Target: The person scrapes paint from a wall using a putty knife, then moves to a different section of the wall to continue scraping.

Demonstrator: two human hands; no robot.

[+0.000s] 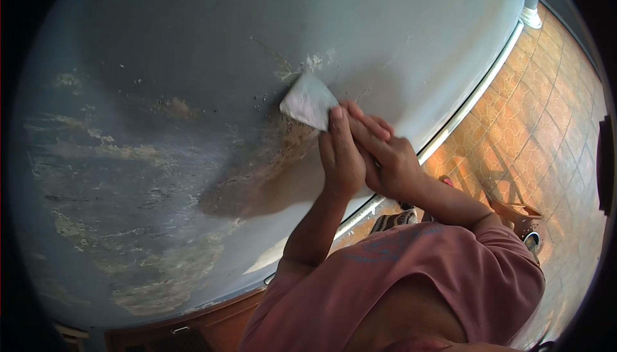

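Observation:
A flat, pale scraper blade rests against the grey wall, its tip near a patch of chipped paint. My left hand is closed at the back of the blade, with its thumb or a finger pressed on the blade's edge. Beside it and touching it, my right hand is closed round the same tool. The fingers hide the handle. Below and left of the blade, the wall shows rough, worn patches with paint flaked away.
A pale edging strip borders the wall on the right, beside orange patterned floor tiles. Another person's white shoe shows at top right. A brown container stands at lower right. Reddish-brown woodwork lies at bottom left.

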